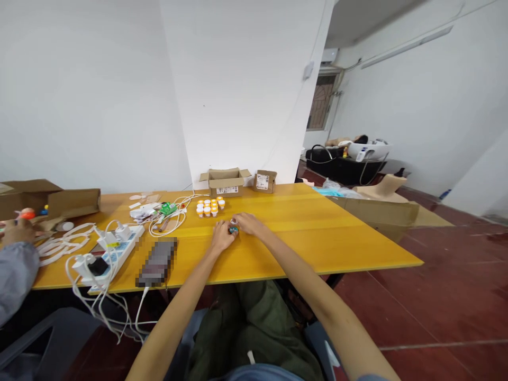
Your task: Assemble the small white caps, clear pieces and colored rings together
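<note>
My left hand (223, 236) rests low over the yellow wooden table, its fingers closed round a small teal item (233, 230) that is too small to make out fully. Close against it, my right hand (246, 223) pinches a small white round piece (234, 221), just above the teal item. Whether the two pieces touch, I cannot tell. Beyond my hands stands a tight group of small white tubs with orange-yellow lids (208, 208).
Behind the tubs are an open cardboard box (225, 182) and a smaller carton (265, 181). To the left lie a phone (157, 262), a power strip (123, 247) with white cables, and a green packet (168, 208). A co-worker's hand (19, 233) is at the far left.
</note>
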A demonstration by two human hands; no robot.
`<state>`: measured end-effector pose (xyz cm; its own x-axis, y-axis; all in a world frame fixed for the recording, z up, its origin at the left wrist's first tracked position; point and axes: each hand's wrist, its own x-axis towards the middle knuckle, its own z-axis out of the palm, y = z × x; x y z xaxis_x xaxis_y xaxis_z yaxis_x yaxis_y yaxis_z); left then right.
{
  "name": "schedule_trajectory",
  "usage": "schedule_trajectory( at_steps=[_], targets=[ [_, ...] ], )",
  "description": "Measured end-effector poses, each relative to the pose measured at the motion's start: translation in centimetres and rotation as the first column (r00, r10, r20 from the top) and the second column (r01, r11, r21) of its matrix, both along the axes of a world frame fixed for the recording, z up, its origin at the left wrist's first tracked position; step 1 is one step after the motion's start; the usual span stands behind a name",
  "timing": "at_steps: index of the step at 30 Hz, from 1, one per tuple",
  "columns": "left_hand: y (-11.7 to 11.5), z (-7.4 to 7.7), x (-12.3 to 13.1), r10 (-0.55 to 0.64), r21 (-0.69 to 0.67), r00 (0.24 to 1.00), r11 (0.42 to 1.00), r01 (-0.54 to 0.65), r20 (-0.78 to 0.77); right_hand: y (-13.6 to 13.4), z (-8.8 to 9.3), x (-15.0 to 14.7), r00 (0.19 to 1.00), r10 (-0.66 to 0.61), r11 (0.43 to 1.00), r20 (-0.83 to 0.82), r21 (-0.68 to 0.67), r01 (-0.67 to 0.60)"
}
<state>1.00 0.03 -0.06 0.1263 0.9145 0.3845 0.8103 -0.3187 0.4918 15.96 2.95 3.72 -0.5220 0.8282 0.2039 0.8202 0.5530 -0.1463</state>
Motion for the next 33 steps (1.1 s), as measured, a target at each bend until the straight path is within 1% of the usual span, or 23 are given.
schedule_trajectory(
  at_steps=[3,7,11,14,16,18,19,22,24,26,30,33],
  targets=[
    [-0.2,0.0,0.1,-0.021,0.0,1.0,1.0,0.021,0.01,-0.4,-0.1,0.7,1.0,-0.004,1.0,0.017,0.011,0.004],
    [-0.1,-0.2,0.1,-0.056,0.01,0.998,0.998,0.055,0.027,-0.8,-0.6,1.7,1.0,0.007,0.999,-0.001,0.052,-0.007],
    [-0.1,-0.2,0.3,-0.064,0.006,0.997,0.998,0.063,0.036,-1.2,-1.1,2.4,0.999,-0.032,0.998,-0.033,0.045,0.034],
    [-0.2,-0.1,0.4,-0.071,-0.005,0.996,0.997,0.071,0.055,-1.4,-1.5,3.0,0.994,-0.033,0.999,-0.107,0.031,0.036],
    [-0.3,0.1,0.5,-0.077,-0.02,0.995,0.997,0.078,0.064,-1.5,-1.8,3.4,0.979,-0.022,0.999,-0.205,0.02,0.027],
    [-0.4,0.2,0.6,-0.092,-0.027,0.994,0.995,0.093,0.064,-1.4,-2.1,3.7,0.937,-0.013,1.0,-0.348,-0.011,0.01],
    [-0.5,0.2,0.6,-0.104,-0.026,0.993,0.994,0.106,0.061,-1.3,-2.3,3.9,0.903,-0.008,0.999,-0.429,-0.034,-0.007],
    [-0.7,0.2,0.7,-0.151,-0.022,0.987,0.988,0.153,0.059,-1.0,-3.1,4.3,0.76,-0.007,0.988,-0.65,-0.12,-0.093],
    [-0.7,0.2,0.7,-0.18,-0.018,0.982,0.983,0.181,0.064,-0.8,-3.7,4.5,0.67,-0.014,0.971,-0.742,-0.169,-0.168],
    [-0.7,0.2,0.7,-0.203,-0.013,0.977,0.979,0.205,0.071,-0.8,-4.2,4.6,0.612,-0.018,0.957,-0.791,-0.191,-0.219],
    [-0.7,0.2,0.6,-0.219,-0.012,0.973,0.975,0.22,0.072,-0.8,-4.7,4.6,0.562,-0.006,0.96,-0.827,-0.163,-0.229],
    [-0.6,0.1,0.6,-0.214,-0.009,0.974,0.977,0.215,0.071,-0.9,-4.7,4.6,0.567,0.007,0.966,-0.824,-0.14,-0.215]
  ],
)
